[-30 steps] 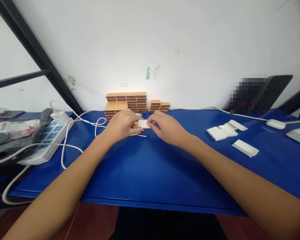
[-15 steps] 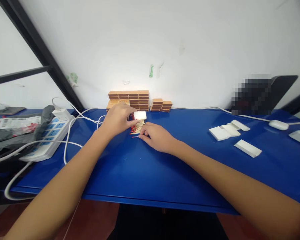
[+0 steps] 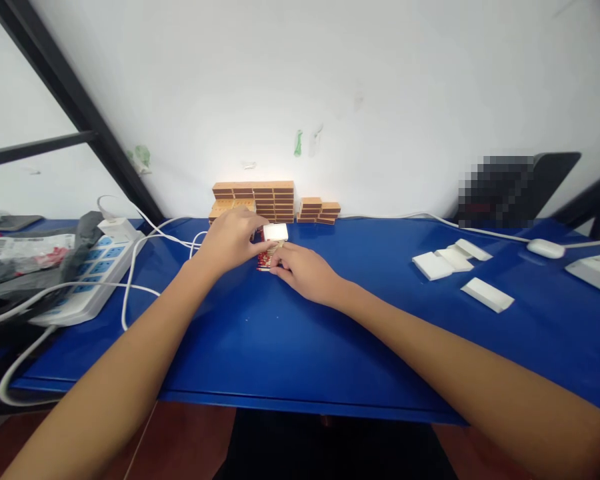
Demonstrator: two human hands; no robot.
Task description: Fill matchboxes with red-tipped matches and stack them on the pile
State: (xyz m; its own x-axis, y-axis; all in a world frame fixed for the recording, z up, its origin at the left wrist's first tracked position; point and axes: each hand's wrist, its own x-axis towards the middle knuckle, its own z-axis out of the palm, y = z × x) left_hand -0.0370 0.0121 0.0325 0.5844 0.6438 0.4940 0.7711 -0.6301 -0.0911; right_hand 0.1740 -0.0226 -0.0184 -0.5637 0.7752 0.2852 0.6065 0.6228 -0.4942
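Note:
My left hand (image 3: 231, 241) curves around the left end of a small white box-like piece (image 3: 276, 232), thumb in front and index finger behind. Its other fingers are hidden. A pile of red-headed matches (image 3: 266, 259) lies just in front of that piece, between my two hands. At the pile's right front edge, my right hand (image 3: 307, 272) has its thumb and index finger pinched together on a match whose red tip shows low at the left. The rest of that match is covered by the fingers.
Stacked matchboxes (image 3: 275, 200) stand against the wall, with a smaller stack (image 3: 319, 210) beside them. White folded card pieces (image 3: 487, 295) lie to the right. A power strip (image 3: 97, 267) and white cables (image 3: 127, 293) are on the left of the blue table (image 3: 300, 360).
My right hand has moved the pinched match up against the front of the pile. My left hand stays at the white piece. The whole view has shifted slightly.

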